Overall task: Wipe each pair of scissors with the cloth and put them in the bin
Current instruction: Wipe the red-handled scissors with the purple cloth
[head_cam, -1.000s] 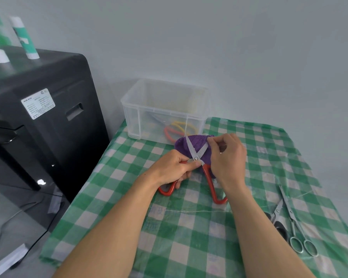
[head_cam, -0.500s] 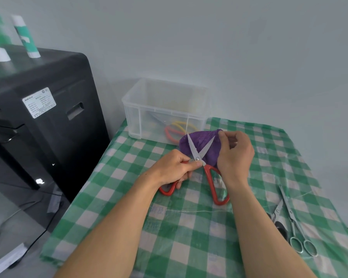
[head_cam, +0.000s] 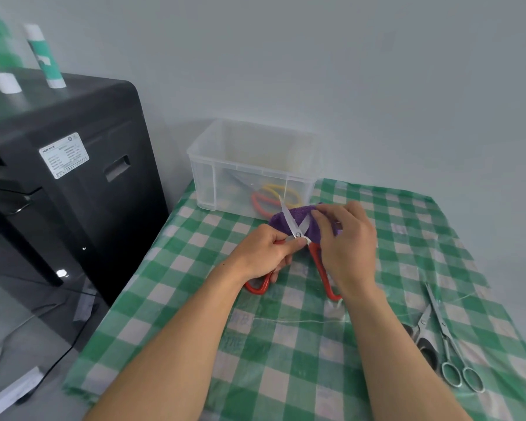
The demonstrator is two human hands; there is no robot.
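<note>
Head camera: two metal scissors (head_cam: 444, 332) lie at the near right of the checked tablecloth (head_cam: 286, 344). Further in, the left hand (head_cam: 264, 253) grips one handle of the red scissors (head_cam: 298, 234) — blades spread. The right hand (head_cam: 346, 244) pinches the purple cloth (head_cam: 278, 221) around one blade, just before the clear bin (head_cam: 213, 165).

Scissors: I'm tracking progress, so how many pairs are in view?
5. The open red-handled pair in the left hand; a steel pair and a dark-handled pair on the tablecloth, right; an orange-red pair and a yellow pair seen through the bin wall, where others may hide.
</note>
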